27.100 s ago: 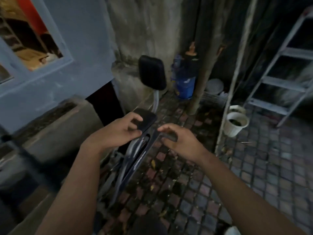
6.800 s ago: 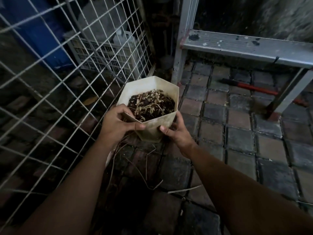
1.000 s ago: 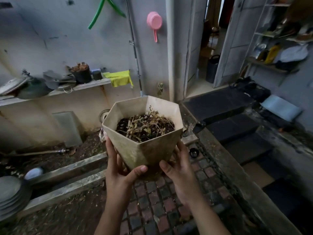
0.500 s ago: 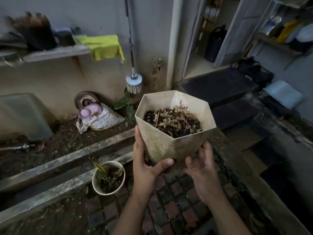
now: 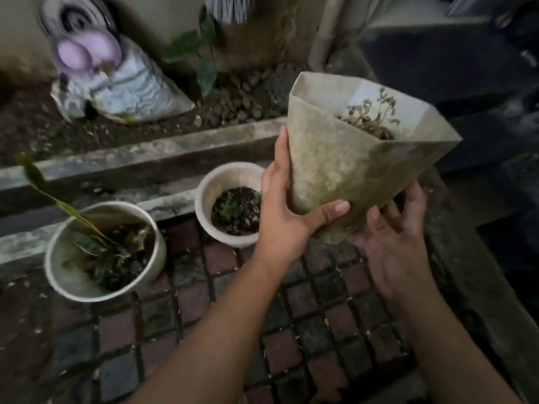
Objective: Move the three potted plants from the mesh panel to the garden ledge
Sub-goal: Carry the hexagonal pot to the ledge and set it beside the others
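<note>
I hold a beige hexagonal pot (image 5: pixel 350 158) with dry stems and soil, tilted away from me, above the brick paving. My left hand (image 5: pixel 287 211) grips its left side, thumb across the front. My right hand (image 5: pixel 393 246) cups its base from below on the right. Two round white pots stand on the paving against the concrete garden ledge (image 5: pixel 140 158): a large one (image 5: pixel 102 249) with a long yellow-green leaf at the left, a smaller one (image 5: pixel 230 204) just left of my left hand.
Behind the ledge lies a soil bed with pebbles (image 5: pixel 248 94), a white sack (image 5: pixel 128 88) with a pink lid on it, and a small leafy plant (image 5: pixel 201 53). A concrete curb (image 5: pixel 481 301) runs along the right of the brick paving (image 5: pixel 320 316). Dark steps lie at the far right.
My view has dropped and closed in on the ledge. The hexagonal pot has come lower and tilted away, and the second round pot is now in sight beside my left hand.
</note>
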